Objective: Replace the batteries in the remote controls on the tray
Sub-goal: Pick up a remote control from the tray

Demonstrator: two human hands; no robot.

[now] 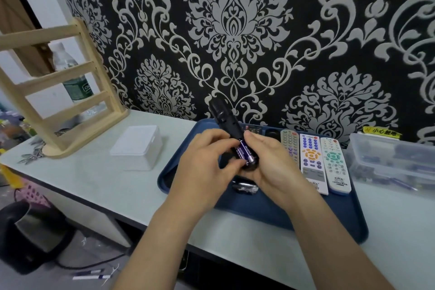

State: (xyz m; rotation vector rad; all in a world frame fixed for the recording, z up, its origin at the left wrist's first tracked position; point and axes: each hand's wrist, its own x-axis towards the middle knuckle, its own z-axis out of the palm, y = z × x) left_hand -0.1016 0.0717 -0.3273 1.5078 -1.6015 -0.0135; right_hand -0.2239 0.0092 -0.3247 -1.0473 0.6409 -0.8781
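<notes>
Above the blue tray point(259, 209) I hold a black remote point(223, 117) back side up, its far end tilted up toward the wall. My right hand point(273, 167) cradles its near end from below and the right. My left hand point(202, 167) pinches a purple battery point(246, 152) that lies in the remote's open compartment. A black battery cover point(244, 188) lies on the tray under my hands. Three light-coloured remotes point(310, 160) lie side by side on the tray's right half, and more dark remotes sit at its far edge.
A clear plastic box point(395, 160) with batteries stands right of the tray. A white lidded box point(138, 146) sits to the left, and a wooden rack point(70, 92) with a water bottle point(70, 73) behind it stands at the far left. Patterned wallpaper backs the white table point(94, 183).
</notes>
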